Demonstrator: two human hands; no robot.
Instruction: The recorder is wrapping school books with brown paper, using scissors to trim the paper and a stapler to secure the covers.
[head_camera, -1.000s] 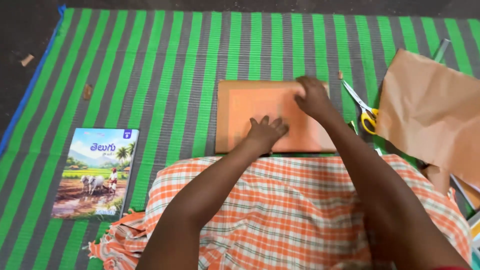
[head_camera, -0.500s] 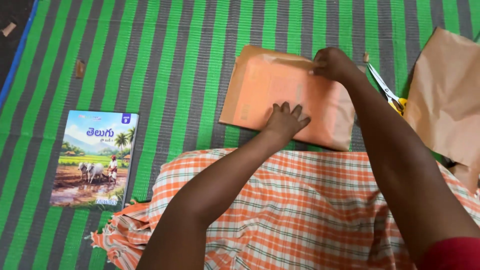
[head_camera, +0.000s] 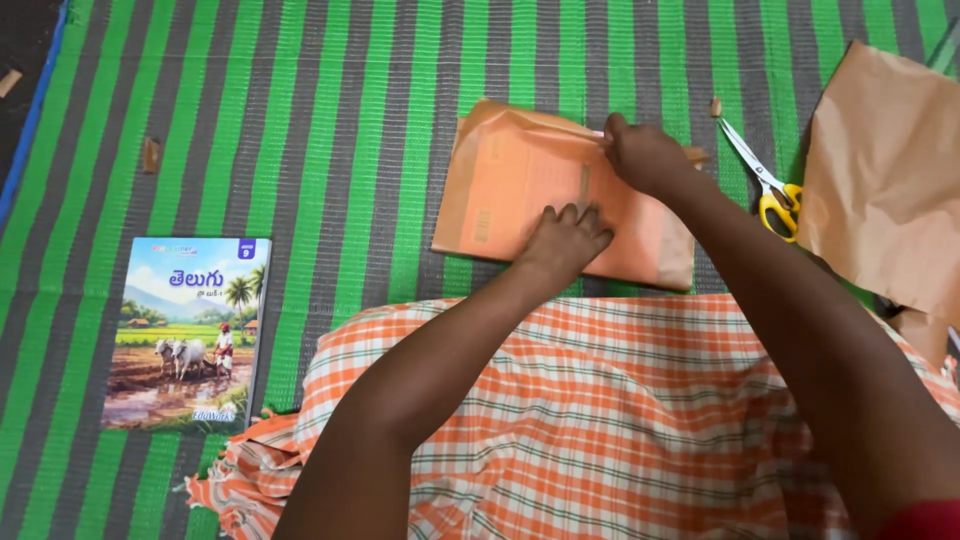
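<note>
Right now the person works on an orange book (head_camera: 520, 190) half wrapped in thin brown paper, lying flat on the green and grey striped mat (head_camera: 330, 120) just beyond the orange checked cloth (head_camera: 600, 420) over the lap. The left hand (head_camera: 565, 240) lies spread and flat on the near part of the cover, fingers slightly curled, pressing down and gripping nothing. The right hand (head_camera: 645, 155) pinches the upper edge of the paper flap near the far right corner and draws it over the cover.

To do this fold well, I judge the flat hand should pin the book firmly so it cannot slide, while the pinching fingers pull the paper taut and level before creasing it along the book's edge; slack there would leave a wrinkle.

The book's long axis seems to run left to right, turned a little clockwise, so its right end sits nearer the person than its left.

Yellow-handled scissors (head_camera: 765, 185) lie just right of the book, blades pointing away, beside a large loose sheet of brown paper (head_camera: 880, 170). A schoolbook with a farm scene (head_camera: 185, 330) rests well apart at the left.
</note>
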